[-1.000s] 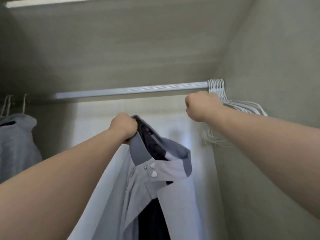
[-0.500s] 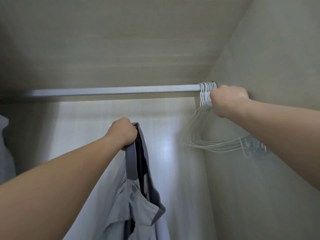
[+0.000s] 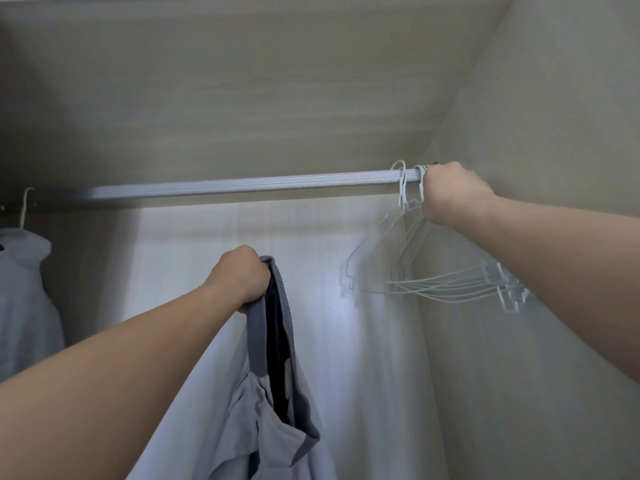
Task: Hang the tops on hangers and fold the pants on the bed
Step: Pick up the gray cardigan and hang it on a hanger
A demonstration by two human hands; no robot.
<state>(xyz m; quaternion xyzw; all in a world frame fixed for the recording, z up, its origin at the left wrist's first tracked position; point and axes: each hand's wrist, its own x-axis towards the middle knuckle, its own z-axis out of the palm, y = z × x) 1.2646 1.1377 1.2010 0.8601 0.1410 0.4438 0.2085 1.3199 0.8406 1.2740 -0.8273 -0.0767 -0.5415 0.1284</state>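
Note:
My left hand (image 3: 239,277) grips the grey collar of a light grey top (image 3: 263,403), which hangs down from it inside the wardrobe. Its dark lining shows at the neck. A bunch of white wire hangers (image 3: 415,275) hangs at the right end of the grey closet rail (image 3: 242,185). My right hand (image 3: 450,194) is curled around the hanger hooks up at the rail. One hanger hook (image 3: 401,178) sits a little to the left, apart from the bunch.
The wardrobe's side wall (image 3: 536,116) stands close on the right, its top panel (image 3: 242,81) just above the rail. Another grey garment (image 3: 24,289) hangs on a white hanger at the far left. The pale back panel (image 3: 329,323) lies behind the top.
My right hand moved from below the rail up to the hooks at its right end. The hangers swung, and one now hangs apart to the left. My left hand kept its hold on the collar.

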